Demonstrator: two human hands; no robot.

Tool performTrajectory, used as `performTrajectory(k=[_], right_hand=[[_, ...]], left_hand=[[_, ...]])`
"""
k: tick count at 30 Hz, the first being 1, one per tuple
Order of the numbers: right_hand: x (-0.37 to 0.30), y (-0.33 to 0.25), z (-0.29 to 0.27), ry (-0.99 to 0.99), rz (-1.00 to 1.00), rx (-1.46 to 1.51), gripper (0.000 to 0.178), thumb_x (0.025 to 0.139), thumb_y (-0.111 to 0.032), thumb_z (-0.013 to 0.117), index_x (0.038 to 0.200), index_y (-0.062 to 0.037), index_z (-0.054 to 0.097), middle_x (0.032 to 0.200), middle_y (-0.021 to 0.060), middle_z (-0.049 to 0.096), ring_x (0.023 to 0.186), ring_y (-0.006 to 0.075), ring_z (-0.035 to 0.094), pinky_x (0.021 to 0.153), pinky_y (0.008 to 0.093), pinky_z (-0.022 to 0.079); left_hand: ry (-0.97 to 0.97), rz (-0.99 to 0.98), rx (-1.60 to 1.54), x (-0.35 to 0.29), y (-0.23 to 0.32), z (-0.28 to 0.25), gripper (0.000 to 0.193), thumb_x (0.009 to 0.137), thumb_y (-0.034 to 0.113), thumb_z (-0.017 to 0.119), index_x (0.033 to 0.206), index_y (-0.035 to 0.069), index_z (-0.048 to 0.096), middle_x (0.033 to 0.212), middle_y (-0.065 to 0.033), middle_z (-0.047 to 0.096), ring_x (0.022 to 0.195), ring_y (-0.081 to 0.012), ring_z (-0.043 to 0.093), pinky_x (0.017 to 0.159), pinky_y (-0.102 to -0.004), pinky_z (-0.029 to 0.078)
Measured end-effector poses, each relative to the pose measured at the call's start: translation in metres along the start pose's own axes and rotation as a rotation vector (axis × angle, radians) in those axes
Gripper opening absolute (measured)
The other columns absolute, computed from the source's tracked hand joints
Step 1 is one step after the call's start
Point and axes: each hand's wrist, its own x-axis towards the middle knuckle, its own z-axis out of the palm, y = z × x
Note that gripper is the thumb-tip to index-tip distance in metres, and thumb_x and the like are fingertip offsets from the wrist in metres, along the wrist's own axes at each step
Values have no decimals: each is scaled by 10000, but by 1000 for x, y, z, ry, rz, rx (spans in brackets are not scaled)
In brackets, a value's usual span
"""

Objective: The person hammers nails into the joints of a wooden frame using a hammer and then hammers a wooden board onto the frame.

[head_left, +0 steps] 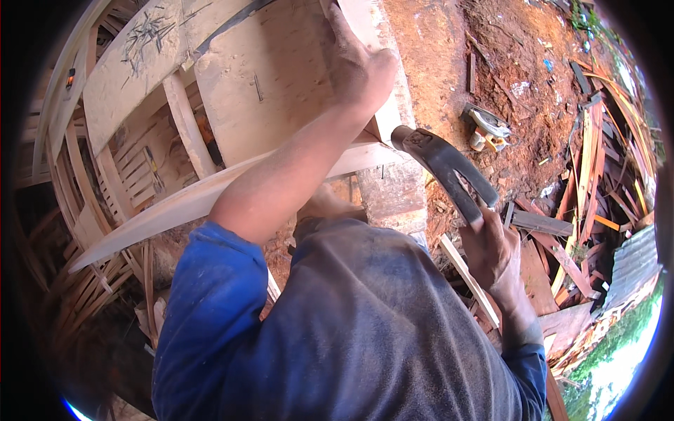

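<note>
My right hand [491,256] is closed around a claw hammer [439,158], its handle mostly hidden from above. The hammer's striking face is beside the corner where two pale boards meet. My left arm reaches across the frame, and my left hand [361,74] grips a pale wooden board [386,77] on its edge; some of its fingers are hidden. A long pale wooden strip [168,210] runs from that corner to the lower left, passing under my left forearm. A thin nail [382,170] shows near the corner.
A pile of loose nails [147,38] lies on a wooden panel [116,98] at upper left. A dusty power tool [486,126] rests on reddish sawdust-covered ground to the right. Scrap wood strips [590,175] and corrugated sheet [632,259] lie farther right. Slatted wooden frames [133,175] stand left.
</note>
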Motion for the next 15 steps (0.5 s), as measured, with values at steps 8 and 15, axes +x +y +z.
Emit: performTrajectory(k=[8, 15], right_hand=[[8, 8, -10, -134, 193, 236, 193, 953, -150, 676, 1016, -16, 552, 663, 165, 628, 531, 268, 634, 491, 401, 477], [8, 44, -28, -121, 696, 1019, 352, 1068, -385, 518, 1064, -34, 529, 610, 11, 507, 392, 97, 420, 362, 245, 344]], left_hand=[[-83, -142, -37, 6, 17, -2, 907, 799, -19, 522, 1556, -94, 28, 1517, -398, 246, 1395, -498, 347, 1225, -480, 248], [-149, -268, -168, 7, 30, -7, 961, 824, -16, 543, 1573, -54, -58, 1538, -365, 207, 1414, -471, 353, 1249, -457, 255]])
